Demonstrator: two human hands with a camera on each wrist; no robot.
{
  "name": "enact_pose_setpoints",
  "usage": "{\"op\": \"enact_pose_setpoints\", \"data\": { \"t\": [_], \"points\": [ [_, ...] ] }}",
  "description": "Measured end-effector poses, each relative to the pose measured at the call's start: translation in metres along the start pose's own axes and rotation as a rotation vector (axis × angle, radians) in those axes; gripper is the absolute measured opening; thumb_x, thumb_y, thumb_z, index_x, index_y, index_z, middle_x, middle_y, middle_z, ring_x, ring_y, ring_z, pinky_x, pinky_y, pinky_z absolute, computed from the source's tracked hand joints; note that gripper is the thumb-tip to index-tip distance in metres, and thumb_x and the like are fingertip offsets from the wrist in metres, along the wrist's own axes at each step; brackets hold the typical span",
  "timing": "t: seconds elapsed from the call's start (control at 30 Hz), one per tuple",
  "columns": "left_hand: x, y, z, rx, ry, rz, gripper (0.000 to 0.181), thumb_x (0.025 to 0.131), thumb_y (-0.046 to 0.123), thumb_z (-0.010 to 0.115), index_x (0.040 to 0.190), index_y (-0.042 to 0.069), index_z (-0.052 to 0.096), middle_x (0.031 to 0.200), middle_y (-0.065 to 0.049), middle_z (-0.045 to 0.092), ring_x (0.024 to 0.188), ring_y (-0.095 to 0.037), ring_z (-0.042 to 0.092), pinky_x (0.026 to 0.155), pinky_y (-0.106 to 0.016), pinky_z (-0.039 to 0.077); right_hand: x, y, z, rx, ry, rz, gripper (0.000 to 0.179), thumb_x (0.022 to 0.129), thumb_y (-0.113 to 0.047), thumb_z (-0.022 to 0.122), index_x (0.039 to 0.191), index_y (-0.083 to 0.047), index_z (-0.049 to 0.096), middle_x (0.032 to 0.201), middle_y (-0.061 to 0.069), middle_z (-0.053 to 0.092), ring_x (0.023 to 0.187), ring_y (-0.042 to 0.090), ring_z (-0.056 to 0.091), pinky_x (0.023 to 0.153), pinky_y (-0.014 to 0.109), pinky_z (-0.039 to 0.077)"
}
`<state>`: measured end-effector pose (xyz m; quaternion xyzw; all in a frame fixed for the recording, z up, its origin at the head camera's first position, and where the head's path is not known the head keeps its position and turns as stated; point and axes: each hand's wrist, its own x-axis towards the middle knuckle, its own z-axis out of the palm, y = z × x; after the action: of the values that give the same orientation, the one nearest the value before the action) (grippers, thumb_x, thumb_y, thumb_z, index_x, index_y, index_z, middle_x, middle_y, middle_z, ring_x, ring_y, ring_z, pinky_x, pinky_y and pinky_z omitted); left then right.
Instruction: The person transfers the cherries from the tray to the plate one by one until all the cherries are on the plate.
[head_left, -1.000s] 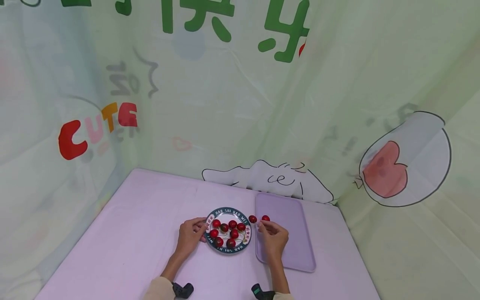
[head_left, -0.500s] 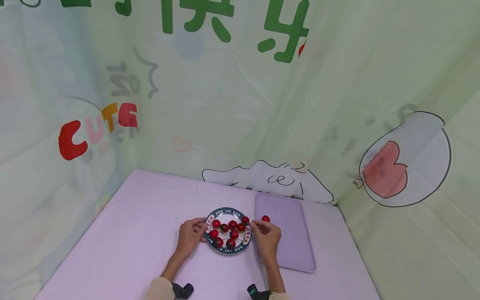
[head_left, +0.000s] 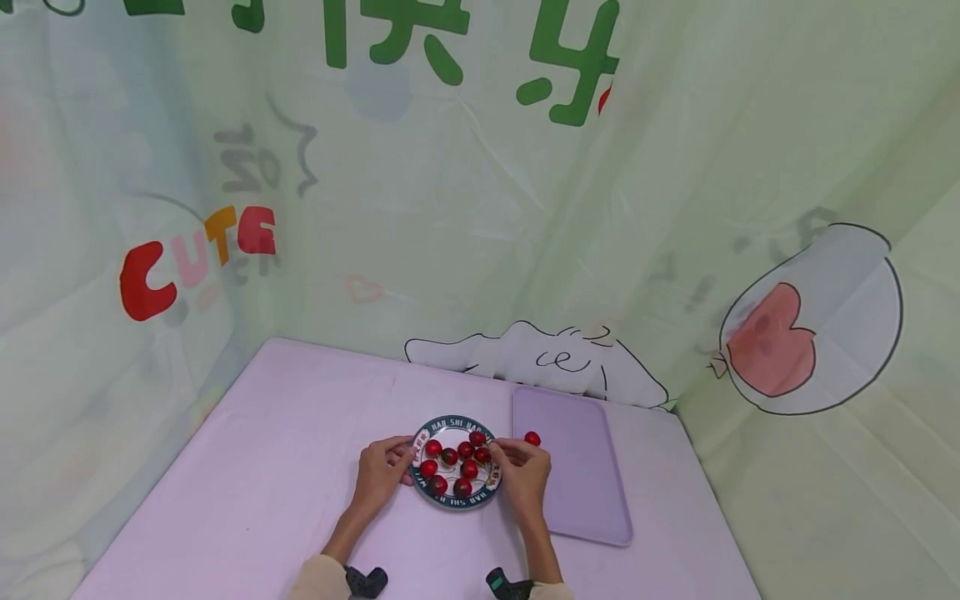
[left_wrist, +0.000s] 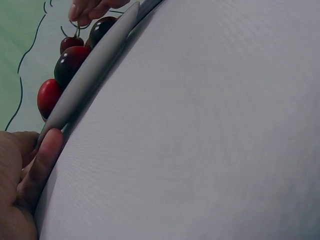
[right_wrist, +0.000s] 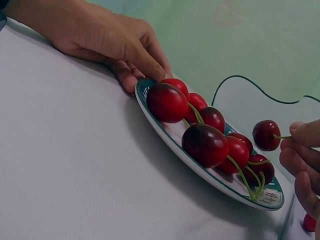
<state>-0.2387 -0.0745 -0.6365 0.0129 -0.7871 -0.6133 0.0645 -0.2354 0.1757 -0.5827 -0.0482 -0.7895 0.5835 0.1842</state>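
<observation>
My left hand (head_left: 377,475) pinches the left rim of a round white plate (head_left: 457,502) with a dark green lettered border. Several red cherries (head_left: 437,485) with green stems lie on the plate. In the right wrist view, my right hand (right_wrist: 305,160) pinches the thin green stem of one dark red cherry (right_wrist: 266,135) between thumb and finger. That cherry hangs just above the plate's far right side, apart from the others as far as this view shows. In the left wrist view the left thumb is mostly hidden, and a finger (left_wrist: 49,150) supports the plate's underside.
A lilac rectangular tray (head_left: 588,492) lies right of the plate, partly behind my right forearm. One red cherry (head_left: 532,438) rests on its left part. The pale pink table (head_left: 247,483) ends at a printed curtain (head_left: 420,208) at the back and sides.
My right hand has carried the cherry by its stem leftward, from over the tray's left edge to above the plate. My left hand has stayed at the rim.
</observation>
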Motion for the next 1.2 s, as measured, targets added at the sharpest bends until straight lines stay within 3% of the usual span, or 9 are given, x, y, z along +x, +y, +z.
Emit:
{"op": "enact_pose_setpoints", "data": {
  "t": [0.27,0.6,0.77,1.2],
  "points": [
    [-0.001,0.0,-0.001,-0.006,-0.002,-0.005,0.034,0.104,0.012,0.075,0.136,0.001,0.074,0.089,-0.006,0.074,0.056,-0.011,0.07,0.06,-0.015,0.058,-0.003,-0.011,0.009,0.01,-0.039,0.01,0.012,0.095,-0.01,0.086,0.105,-0.002,0.086,0.102,0.016,0.084,0.086,0.014,0.077,0.078,0.01,0.059],
    [-0.002,0.001,-0.003,-0.025,-0.015,0.004,0.034,0.104,0.01,0.074,0.136,-0.001,0.073,0.089,-0.008,0.075,0.057,-0.013,0.07,0.059,-0.016,0.059,0.0,-0.004,0.023,0.003,-0.1,-0.008,0.008,0.092,-0.009,0.089,0.099,-0.007,0.087,0.097,0.013,0.084,0.078,0.009,0.075,0.074,0.013,0.061],
    [-0.001,0.001,-0.002,-0.031,-0.014,0.011,0.034,0.104,0.011,0.074,0.136,-0.002,0.073,0.089,-0.008,0.075,0.057,-0.012,0.07,0.059,-0.016,0.059,-0.002,-0.007,0.028,-0.045,-0.111,-0.021,0.007,0.092,-0.007,0.088,0.098,-0.011,0.088,0.095,0.009,0.085,0.077,0.009,0.075,0.074,0.015,0.061],
    [0.001,0.0,-0.001,-0.014,-0.007,0.02,0.034,0.104,0.011,0.075,0.135,-0.001,0.074,0.088,-0.007,0.075,0.056,-0.012,0.07,0.061,-0.016,0.06,-0.008,-0.015,0.039,-0.264,-0.149,-0.148,0.009,0.093,-0.011,0.088,0.101,-0.012,0.088,0.087,0.002,0.082,0.074,0.007,0.068,0.065,0.017,0.059]
  ]
}}
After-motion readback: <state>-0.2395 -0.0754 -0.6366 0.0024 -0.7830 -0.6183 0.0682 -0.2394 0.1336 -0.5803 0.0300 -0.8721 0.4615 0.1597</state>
